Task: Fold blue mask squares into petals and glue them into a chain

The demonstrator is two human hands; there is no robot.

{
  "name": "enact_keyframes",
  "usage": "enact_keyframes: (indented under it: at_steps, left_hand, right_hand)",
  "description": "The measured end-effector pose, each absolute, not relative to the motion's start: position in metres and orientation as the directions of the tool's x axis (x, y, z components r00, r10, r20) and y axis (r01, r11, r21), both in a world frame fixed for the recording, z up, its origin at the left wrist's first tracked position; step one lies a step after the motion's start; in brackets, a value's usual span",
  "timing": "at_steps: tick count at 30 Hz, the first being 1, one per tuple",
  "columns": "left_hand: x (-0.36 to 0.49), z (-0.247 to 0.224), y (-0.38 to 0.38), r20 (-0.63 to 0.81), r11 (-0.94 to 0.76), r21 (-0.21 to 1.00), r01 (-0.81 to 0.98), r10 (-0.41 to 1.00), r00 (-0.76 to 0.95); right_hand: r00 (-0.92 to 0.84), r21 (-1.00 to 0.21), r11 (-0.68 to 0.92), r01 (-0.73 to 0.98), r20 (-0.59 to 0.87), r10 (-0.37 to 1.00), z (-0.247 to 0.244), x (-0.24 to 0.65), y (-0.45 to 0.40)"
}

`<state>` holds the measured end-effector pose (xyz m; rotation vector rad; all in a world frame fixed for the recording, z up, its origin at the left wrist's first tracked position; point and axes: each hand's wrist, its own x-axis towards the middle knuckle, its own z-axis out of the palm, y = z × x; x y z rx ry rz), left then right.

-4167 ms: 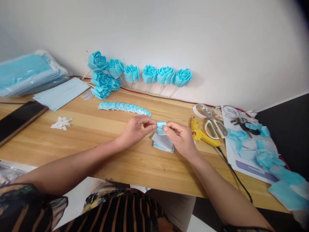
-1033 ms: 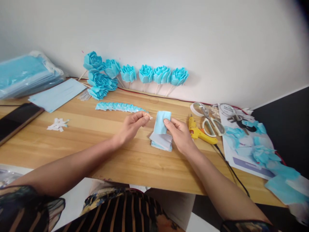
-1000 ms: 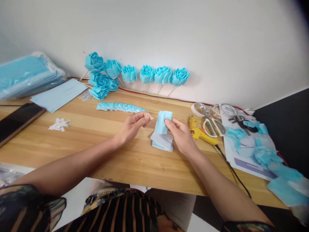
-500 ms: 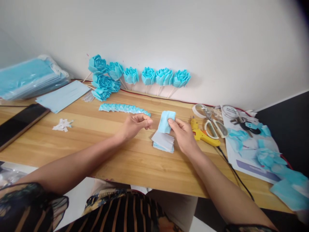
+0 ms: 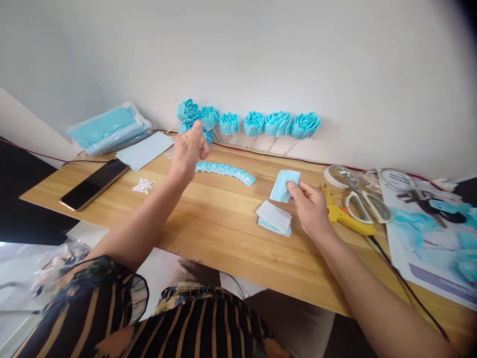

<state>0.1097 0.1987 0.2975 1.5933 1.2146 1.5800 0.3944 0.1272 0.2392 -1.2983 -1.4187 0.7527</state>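
My right hand (image 5: 309, 204) pinches a light blue fabric piece (image 5: 285, 185) between thumb and fingers. Just below it, a small stack of blue and white cut pieces (image 5: 275, 219) lies on the table. My left hand (image 5: 189, 148) is raised in front of the blue flowers, its fingers curled; whatever they may hold is hidden. Beneath and right of that hand runs a row of overlapping folded blue petals (image 5: 225, 169). Blue fabric flowers on sticks (image 5: 254, 123) lean against the wall, some partly covered by my left hand.
At left are a phone (image 5: 95, 184), a bag of blue masks (image 5: 108, 129), a blue sheet (image 5: 145, 150) and white scraps (image 5: 143, 185). To the right lie a yellow glue gun (image 5: 350, 221) with its cord, scissors (image 5: 367, 206), a tape roll (image 5: 337, 176) and printed paper (image 5: 402, 253).
My left hand has lifted from beside the fabric piece toward the flowers. My right hand still holds the piece over the stack. The whole view has shifted left.
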Motion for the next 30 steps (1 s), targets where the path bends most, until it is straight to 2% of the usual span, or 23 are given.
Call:
enact_keyframes:
  at_steps: [2,5,8,11,14,18,20,26,30]
  left_hand:
    - [0.081,0.312,0.198,0.511,-0.474,0.854,0.217,0.842,-0.173]
    - [0.034,0.320,0.186,0.489,-0.400,0.813,0.423,0.864,-0.123]
    - [-0.013,0.311,0.170,0.401,-0.245,0.765,0.596,0.905,-0.142]
    - [-0.051,0.293,0.157,0.315,-0.160,0.734,0.661,0.941,-0.122]
    - [-0.077,0.277,0.147,0.229,-0.105,0.723,0.683,0.969,-0.093]
    - [-0.096,0.267,0.137,0.033,-0.002,0.760,0.650,0.999,-0.036]
    - [-0.099,0.267,0.133,-0.006,0.018,0.778,0.628,1.000,-0.021]
    - [-0.093,0.268,0.130,0.122,-0.041,0.776,0.630,0.989,-0.085]
    - [-0.093,0.261,0.135,0.123,-0.006,0.785,0.620,0.982,-0.146]
  right_hand:
    - [0.106,-0.915,0.229,0.332,0.278,0.955,0.239,0.394,0.128]
    - [0.095,-0.907,0.235,0.349,0.283,0.954,0.237,0.395,0.129]
    - [0.087,-0.903,0.243,0.355,0.290,0.953,0.235,0.396,0.131]
    - [0.092,-0.901,0.265,0.344,0.313,0.945,0.234,0.396,0.133]
    - [0.103,-0.907,0.275,0.320,0.322,0.941,0.233,0.396,0.135]
    - [0.099,-0.909,0.261,0.324,0.307,0.946,0.232,0.395,0.136]
    - [0.101,-0.904,0.260,0.339,0.310,0.946,0.231,0.395,0.136]
    - [0.128,-0.901,0.255,0.351,0.316,0.940,0.229,0.396,0.138]
    - [0.132,-0.890,0.258,0.376,0.327,0.936,0.227,0.399,0.141]
